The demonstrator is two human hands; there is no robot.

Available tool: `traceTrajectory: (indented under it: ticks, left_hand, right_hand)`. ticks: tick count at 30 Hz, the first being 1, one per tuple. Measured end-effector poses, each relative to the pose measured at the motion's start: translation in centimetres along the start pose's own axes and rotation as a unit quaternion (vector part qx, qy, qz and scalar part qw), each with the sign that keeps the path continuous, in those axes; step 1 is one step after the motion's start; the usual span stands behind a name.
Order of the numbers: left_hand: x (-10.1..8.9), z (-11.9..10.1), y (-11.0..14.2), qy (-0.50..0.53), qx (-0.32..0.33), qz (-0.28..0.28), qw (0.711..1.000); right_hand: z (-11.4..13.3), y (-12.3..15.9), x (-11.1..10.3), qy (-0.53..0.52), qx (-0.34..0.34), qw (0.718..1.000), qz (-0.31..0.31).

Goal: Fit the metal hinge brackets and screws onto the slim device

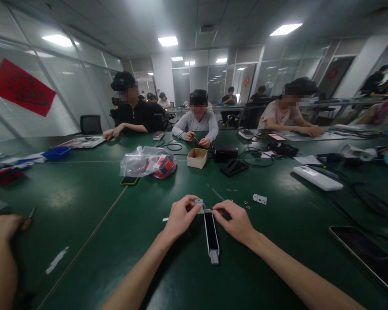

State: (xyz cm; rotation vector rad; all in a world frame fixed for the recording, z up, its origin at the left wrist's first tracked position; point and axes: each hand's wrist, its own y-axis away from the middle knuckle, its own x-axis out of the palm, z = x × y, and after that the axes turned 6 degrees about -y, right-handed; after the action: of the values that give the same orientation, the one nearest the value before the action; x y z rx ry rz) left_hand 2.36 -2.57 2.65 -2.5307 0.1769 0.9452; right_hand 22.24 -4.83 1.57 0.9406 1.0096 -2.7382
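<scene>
My left hand (180, 216) is closed, pinching a small grey metal plate (199, 201) with holes between thumb and fingertips. Just below it lies a long narrow dark strip with a white frame (211, 232), with a grey tab at its near end. At the strip's far end, my right hand (236, 220) has thumb and forefinger nearly together; whatever sits between them is too small to name. A similar holed metal plate (260, 199) rests on the table to the right. Between it and my right hand are tiny metal clips (246, 203).
On the green table (142, 258) lie a plastic bag with red pieces (148, 162), a small open box (197, 158), a white power-bank-like block (317, 178), cables and a phone (368, 254). At the left edge, another person's arm (0, 254) reaches in. Several people sit opposite.
</scene>
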Motion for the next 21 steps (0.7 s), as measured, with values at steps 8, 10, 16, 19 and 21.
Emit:
traceTrajectory:
  ticks: [8, 10, 16, 19, 21]
  left_hand:
    - [-1.0, 1.1, -0.7, -0.101, -0.076, 0.053, 0.991]
    - [-0.9, 1.1, -0.6, -0.116, -0.078, 0.073, 0.987]
    - [-0.5, 1.4, -0.5, -0.124, -0.075, 0.08, 0.986]
    - [-0.5, 1.4, -0.4, -0.125, -0.07, 0.084, 0.986]
    - [-0.6, 1.2, -0.4, -0.129, -0.067, 0.088, 0.985]
  right_hand:
    - [-2.8, 0.3, -1.5, 0.041, 0.065, 0.994, 0.073]
    - [-2.7, 0.4, -1.3, 0.038, 0.078, 0.991, 0.101]
    - [-2.2, 0.3, -1.0, 0.029, 0.083, 0.985, 0.147]
    - [-2.1, 0.2, -1.1, 0.031, 0.084, 0.984, 0.154]
    - [-2.1, 0.3, -1.1, 0.033, 0.083, 0.984, 0.156]
